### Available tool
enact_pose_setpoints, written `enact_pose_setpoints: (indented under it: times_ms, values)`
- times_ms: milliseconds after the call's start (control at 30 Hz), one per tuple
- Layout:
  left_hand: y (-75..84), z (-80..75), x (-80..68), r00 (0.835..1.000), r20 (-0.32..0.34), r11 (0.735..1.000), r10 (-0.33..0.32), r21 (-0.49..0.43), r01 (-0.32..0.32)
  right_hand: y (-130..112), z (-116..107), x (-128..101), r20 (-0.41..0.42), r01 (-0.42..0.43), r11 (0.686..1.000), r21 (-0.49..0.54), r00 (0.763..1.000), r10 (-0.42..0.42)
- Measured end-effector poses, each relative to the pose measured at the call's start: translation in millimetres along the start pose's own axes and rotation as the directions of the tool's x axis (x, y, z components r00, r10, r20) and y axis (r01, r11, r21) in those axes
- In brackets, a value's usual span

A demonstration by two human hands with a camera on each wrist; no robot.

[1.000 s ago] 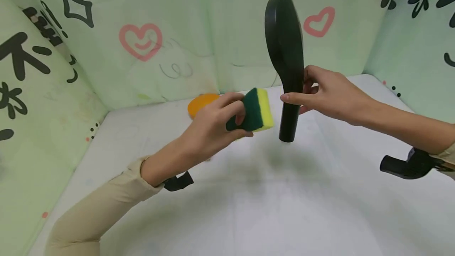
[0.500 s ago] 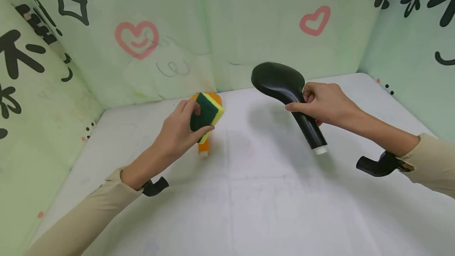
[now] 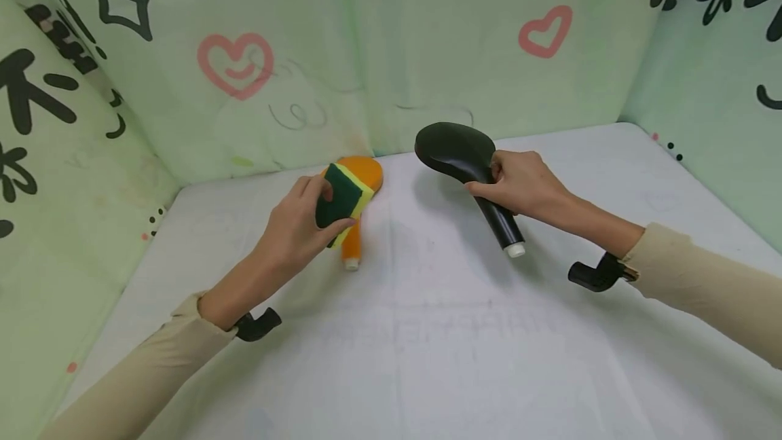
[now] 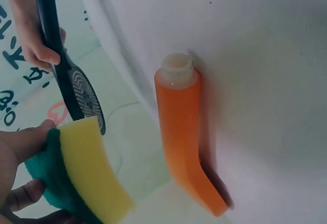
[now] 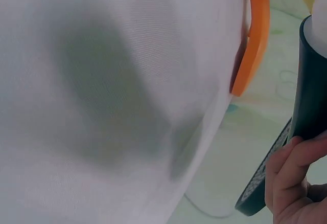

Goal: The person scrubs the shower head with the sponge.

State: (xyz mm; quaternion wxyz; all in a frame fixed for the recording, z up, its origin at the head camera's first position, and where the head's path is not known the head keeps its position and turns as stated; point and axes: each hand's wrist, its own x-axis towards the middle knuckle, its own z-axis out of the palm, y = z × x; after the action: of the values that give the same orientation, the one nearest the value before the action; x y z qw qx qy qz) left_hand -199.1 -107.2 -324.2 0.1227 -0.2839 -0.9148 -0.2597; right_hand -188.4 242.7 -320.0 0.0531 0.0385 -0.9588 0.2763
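Note:
My left hand (image 3: 284, 233) pinches a green-and-yellow sponge (image 3: 338, 197) between thumb and fingers, dark green scouring side up. Behind it in the head view, an orange shower head (image 3: 368, 172) lies face down on the table, its handle partly covered by the sponge. In the left wrist view the sponge (image 4: 92, 170) is beside the orange handle (image 4: 179, 116), which ends in a whitish threaded collar. On the right, my right hand (image 3: 528, 182) grips a black shower head (image 3: 452, 148) by its neck, above the table. Its patterned spray face (image 4: 86, 96) shows in the left wrist view.
A white-covered table (image 3: 440, 358) spreads beneath both hands. Pale green walls (image 3: 305, 32) with painted hearts and black lettering enclose it at the back and sides. A black wrist mount (image 3: 599, 273) sits below the right wrist, another (image 3: 259, 324) below the left.
The black shower head has come down from upright to tilted, low over the table, and shifted left over the last half second. The left hand has moved left with the sponge, uncovering the orange handle.

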Motion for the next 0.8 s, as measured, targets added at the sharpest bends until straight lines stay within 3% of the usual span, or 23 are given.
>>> enact_pose_setpoints:
  times_ms: [533,800]
  values:
    - [-1.3,-7.9,-0.4,1.0,0.002,0.999,-0.025,0.025,0.025,-14.8,49.3,42.2,0.059,0.003,0.995,-0.1,0.998,0.003]
    - [-7.3,-10.5,-0.6,0.997,0.024,0.996,-0.075,0.042,0.074,-21.9,69.4,49.3,0.165,-0.033,0.996,-0.084,0.985,0.047]
